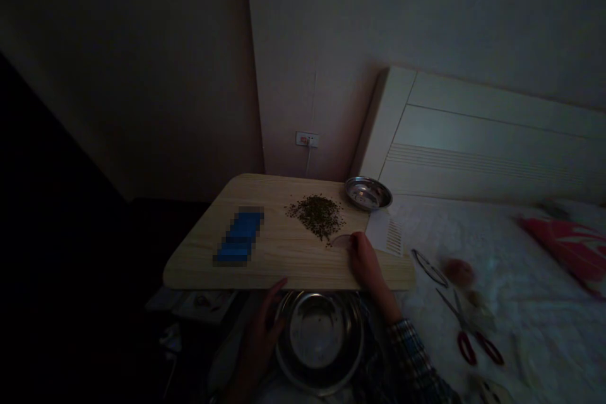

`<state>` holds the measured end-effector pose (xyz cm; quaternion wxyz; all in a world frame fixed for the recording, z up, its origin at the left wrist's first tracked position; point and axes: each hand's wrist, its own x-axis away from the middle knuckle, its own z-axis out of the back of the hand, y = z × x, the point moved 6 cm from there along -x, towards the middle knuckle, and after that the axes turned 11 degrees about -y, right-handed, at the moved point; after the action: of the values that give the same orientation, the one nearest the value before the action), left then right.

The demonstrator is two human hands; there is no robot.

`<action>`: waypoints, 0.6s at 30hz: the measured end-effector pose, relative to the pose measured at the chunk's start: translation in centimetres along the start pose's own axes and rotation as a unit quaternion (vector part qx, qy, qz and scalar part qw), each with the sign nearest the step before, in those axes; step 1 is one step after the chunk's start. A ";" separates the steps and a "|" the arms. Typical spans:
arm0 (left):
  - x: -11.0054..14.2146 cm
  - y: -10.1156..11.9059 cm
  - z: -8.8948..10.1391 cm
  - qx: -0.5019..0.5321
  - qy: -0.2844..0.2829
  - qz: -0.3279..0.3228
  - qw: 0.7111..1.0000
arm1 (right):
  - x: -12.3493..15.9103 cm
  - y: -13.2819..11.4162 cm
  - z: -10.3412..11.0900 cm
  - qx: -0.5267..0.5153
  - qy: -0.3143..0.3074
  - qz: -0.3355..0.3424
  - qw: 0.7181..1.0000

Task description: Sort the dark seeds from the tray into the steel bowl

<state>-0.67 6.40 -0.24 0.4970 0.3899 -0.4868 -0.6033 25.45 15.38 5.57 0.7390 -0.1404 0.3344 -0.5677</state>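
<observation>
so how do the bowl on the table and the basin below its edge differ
The bowl sits at the far right of the table, the basin below its near edge. The basin looks larger than the bowl. The left hand is near the basin; no hand touches the bowl. Both are round, shiny metal.

"What colours surround the grip of the right hand point(365, 260)?"
"Dark greenish-brown seeds point(320, 214) just beyond, over a pale wood-grain tabletop point(303, 265)."
"And behind it?"
"A dark plaid sleeve point(411, 347)."
"Off to its right?"
"Red-handled scissors point(466, 326) on a white sheet point(525, 293), then pinkish-red cloth point(563, 247) with pale shapes."
</observation>
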 end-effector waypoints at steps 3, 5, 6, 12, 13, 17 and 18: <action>-0.1 0.1 0.0 0.007 0.000 -0.008 1.000 | 0.0 -0.1 0.0 -0.002 -0.010 0.003 1.000; 0.0 0.1 0.0 0.009 -0.003 -0.011 1.000 | 0.0 -0.2 0.1 -0.006 -0.018 0.008 1.000; 0.0 0.1 0.0 0.009 -0.002 -0.012 1.000 | 0.1 -0.3 0.1 -0.008 -0.021 0.011 1.000; 0.1 0.0 -0.1 0.026 -0.012 -0.004 1.000 | 0.7 -0.5 0.1 -0.015 -0.025 0.015 0.999; 0.1 0.0 -0.1 0.023 -0.012 -0.005 1.000 | 0.7 -0.5 0.0 -0.016 -0.024 0.012 0.999; 0.1 0.2 0.0 0.013 -0.010 -0.028 0.999 | 0.8 -0.4 0.1 -0.021 -0.019 0.006 1.000; 0.0 0.2 0.0 0.011 -0.009 -0.027 1.000 | 0.8 -0.4 0.0 -0.020 -0.020 0.007 1.000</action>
<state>-0.61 6.38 -0.05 0.4714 0.4027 -0.4870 -0.6151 25.28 14.46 5.55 0.7464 -0.1639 0.3321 -0.5530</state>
